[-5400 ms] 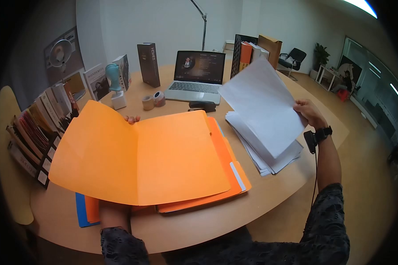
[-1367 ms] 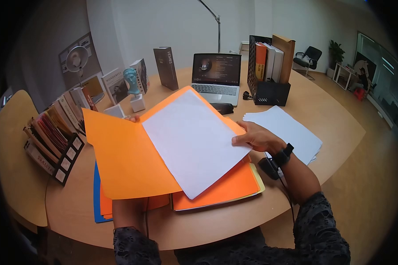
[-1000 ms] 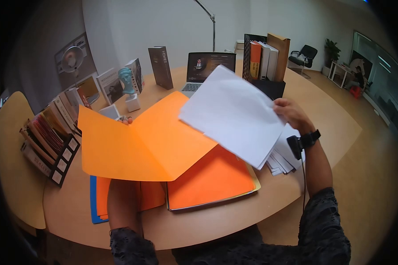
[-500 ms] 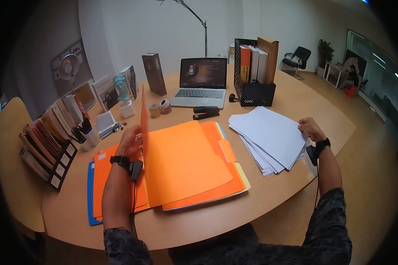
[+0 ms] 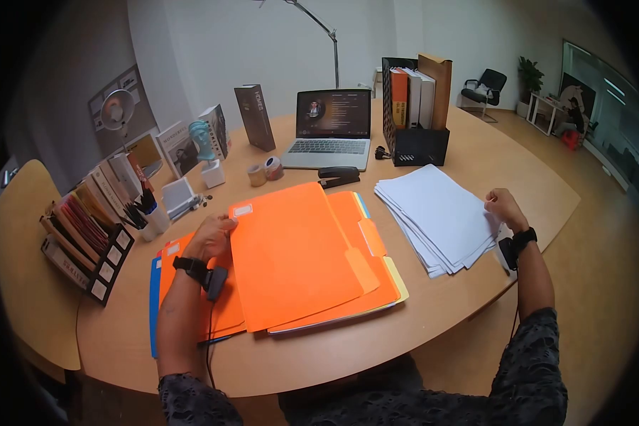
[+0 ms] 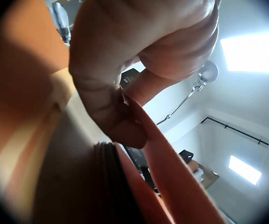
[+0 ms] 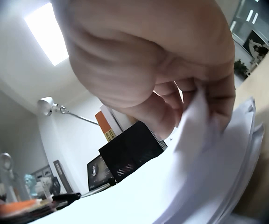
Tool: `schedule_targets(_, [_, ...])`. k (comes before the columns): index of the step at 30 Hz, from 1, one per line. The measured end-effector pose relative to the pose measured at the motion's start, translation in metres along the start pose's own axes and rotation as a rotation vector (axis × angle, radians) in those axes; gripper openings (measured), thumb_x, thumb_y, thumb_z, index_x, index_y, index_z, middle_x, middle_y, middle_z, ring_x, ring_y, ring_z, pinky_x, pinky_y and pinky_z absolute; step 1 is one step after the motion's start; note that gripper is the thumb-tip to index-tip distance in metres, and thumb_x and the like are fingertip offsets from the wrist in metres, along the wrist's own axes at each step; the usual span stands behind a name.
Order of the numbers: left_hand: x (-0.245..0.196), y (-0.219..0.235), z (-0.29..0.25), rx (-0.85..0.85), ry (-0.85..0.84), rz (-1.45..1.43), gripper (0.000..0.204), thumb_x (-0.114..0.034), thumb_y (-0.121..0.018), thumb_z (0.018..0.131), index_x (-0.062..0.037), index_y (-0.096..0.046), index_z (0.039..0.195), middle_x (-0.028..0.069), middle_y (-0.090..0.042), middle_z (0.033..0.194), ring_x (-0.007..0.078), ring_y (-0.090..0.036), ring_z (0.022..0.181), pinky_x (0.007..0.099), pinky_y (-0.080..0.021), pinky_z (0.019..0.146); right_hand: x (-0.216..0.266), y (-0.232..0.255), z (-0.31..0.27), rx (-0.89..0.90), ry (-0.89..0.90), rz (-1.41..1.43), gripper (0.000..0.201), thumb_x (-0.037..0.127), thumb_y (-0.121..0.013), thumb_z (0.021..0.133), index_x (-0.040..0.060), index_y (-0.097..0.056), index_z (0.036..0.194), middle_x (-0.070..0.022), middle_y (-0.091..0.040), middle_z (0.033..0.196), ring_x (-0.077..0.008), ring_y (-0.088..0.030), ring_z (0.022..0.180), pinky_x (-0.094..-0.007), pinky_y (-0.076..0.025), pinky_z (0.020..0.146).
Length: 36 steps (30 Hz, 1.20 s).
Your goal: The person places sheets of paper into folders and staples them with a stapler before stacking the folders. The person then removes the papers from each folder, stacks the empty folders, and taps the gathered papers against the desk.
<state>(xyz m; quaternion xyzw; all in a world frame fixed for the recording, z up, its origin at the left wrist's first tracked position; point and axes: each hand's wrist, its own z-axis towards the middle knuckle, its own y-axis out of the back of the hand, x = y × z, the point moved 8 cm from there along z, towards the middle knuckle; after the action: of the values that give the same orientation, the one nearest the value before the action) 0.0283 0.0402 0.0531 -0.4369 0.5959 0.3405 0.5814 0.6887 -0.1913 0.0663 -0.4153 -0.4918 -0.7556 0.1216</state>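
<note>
My left hand (image 5: 211, 238) pinches the left edge of an orange file folder (image 5: 298, 259), between thumb and fingers in the left wrist view. That folder is closed, with a white label at its top left corner, and lies over a pile of folders (image 5: 394, 280) with orange and yellow tabs showing. My right hand (image 5: 505, 208) pinches the right edge of white paper sheets (image 5: 433, 213) lying in a loose stack. In the right wrist view the pinched paper (image 7: 193, 119) bends up between thumb and fingers.
More orange folders (image 5: 174, 277) and a blue one (image 5: 155, 305) lie under my left forearm. Behind stand a stapler (image 5: 339, 175), tape rolls (image 5: 265, 172), a laptop (image 5: 330, 131) and a black book holder (image 5: 415, 145). A file rack (image 5: 112, 263) and pen cup (image 5: 151, 216) are left.
The orange folder, held open earlier, has been closed down onto the pile by my left hand. My right hand has brought the white sheets from over the folder back to the stack.
</note>
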Motion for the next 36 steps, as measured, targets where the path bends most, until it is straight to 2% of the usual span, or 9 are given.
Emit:
schedule_targets(2, [-0.014,0.024,-0.002,0.031,-0.040,-0.037,0.014,-0.004,-0.057,0.091,-0.0014,-0.058,0.105,0.0064,-0.063,0.093,0.0148,-0.063,0.082,0.0296,-0.053,0.077,0.034,0.009,-0.012,-0.174,0.040,-0.432,0.010,0.008,-0.059,0.079,0.0005,-0.064,0.084,-0.0066,-0.063,0.075,-0.0169,-0.060,0.075,-0.0321,-0.048,0.067])
schedule_targets(5, [-0.055,0.037,-0.025,-0.022,-0.149,-0.107,0.012,-0.008,-0.052,0.095,-0.0019,-0.057,0.104,0.0047,-0.063,0.097,0.0154,-0.062,0.088,0.0296,-0.053,0.077,0.074,-0.002,-0.013,-0.166,0.106,-0.390,0.015,0.015,-0.063,0.082,0.0011,-0.064,0.087,-0.0072,-0.063,0.081,-0.0192,-0.061,0.077,-0.0315,-0.051,0.071])
schedule_targets(7, [-0.075,0.075,-0.039,-0.089,-0.160,-0.058,0.017,-0.006,-0.050,0.095,0.0002,-0.059,0.108,0.0063,-0.065,0.099,0.0166,-0.064,0.089,0.0299,-0.053,0.078,0.100,-0.035,-0.018,0.078,0.120,0.258,0.024,0.019,-0.064,0.086,-0.0008,-0.062,0.100,-0.0088,-0.062,0.090,-0.0203,-0.061,0.084,-0.0325,-0.054,0.075])
schedule_targets(11, [-0.077,0.189,-0.063,-0.375,-0.149,0.234,0.019,-0.009,-0.049,0.096,0.0023,-0.061,0.106,0.0106,-0.067,0.104,0.0193,-0.067,0.089,0.0328,-0.055,0.078,0.166,-0.107,-0.041,0.499,0.069,0.783,0.037,0.020,-0.062,0.094,-0.0018,-0.051,0.122,-0.0107,-0.058,0.102,-0.0218,-0.060,0.097,-0.0410,-0.056,0.084])
schedule_targets(13, [-0.059,0.241,-0.078,-0.505,-0.118,0.358,0.023,-0.007,-0.049,0.091,0.0037,-0.063,0.107,0.0101,-0.068,0.098,0.0199,-0.067,0.086,0.0339,-0.054,0.077,0.187,-0.137,-0.049,0.628,0.031,0.865,0.037,0.019,-0.062,0.094,-0.0013,-0.050,0.123,-0.0118,-0.058,0.104,-0.0227,-0.060,0.099,-0.0439,-0.057,0.084])
schedule_targets(22, [-0.026,0.250,-0.073,-0.834,-0.041,1.521,0.026,-0.005,-0.049,0.087,0.0045,-0.064,0.107,0.0063,-0.067,0.090,0.0153,-0.065,0.084,0.0309,-0.052,0.076,0.215,-0.207,-0.055,0.779,-0.066,0.835,0.037,0.019,-0.061,0.094,0.0013,-0.047,0.124,-0.0100,-0.054,0.106,-0.0226,-0.057,0.102,-0.0457,-0.057,0.079])
schedule_targets(23, [-0.003,0.284,-0.038,-0.739,-0.217,1.227,0.028,-0.006,-0.050,0.086,0.0056,-0.064,0.108,0.0045,-0.066,0.093,0.0113,-0.060,0.086,0.0278,-0.048,0.077,0.214,-0.210,-0.053,0.761,-0.090,0.830,0.038,0.018,-0.061,0.094,0.0013,-0.046,0.125,-0.0107,-0.054,0.108,-0.0233,-0.056,0.103,-0.0469,-0.057,0.080])
schedule_targets(29, [-0.045,0.005,0.012,-0.097,-0.324,0.649,0.040,-0.019,-0.061,0.091,0.0055,-0.059,0.123,0.0108,-0.064,0.119,0.0182,-0.059,0.110,0.0317,-0.045,0.096,0.215,-0.222,-0.042,0.656,-0.166,0.815,0.027,0.016,-0.061,0.092,0.0029,-0.049,0.113,-0.0090,-0.049,0.108,-0.0228,-0.051,0.101,-0.0487,-0.055,0.079])
schedule_targets(36, [-0.004,-0.069,0.056,0.105,-0.207,0.465,0.052,-0.017,-0.061,0.090,0.0104,-0.049,0.132,0.0151,-0.056,0.128,0.0210,-0.052,0.119,0.0305,-0.039,0.102,0.222,-0.228,-0.047,0.718,-0.188,0.865,0.045,0.016,-0.064,0.093,0.0009,-0.041,0.128,-0.0129,-0.048,0.114,-0.0258,-0.055,0.103,-0.0494,-0.057,0.081])
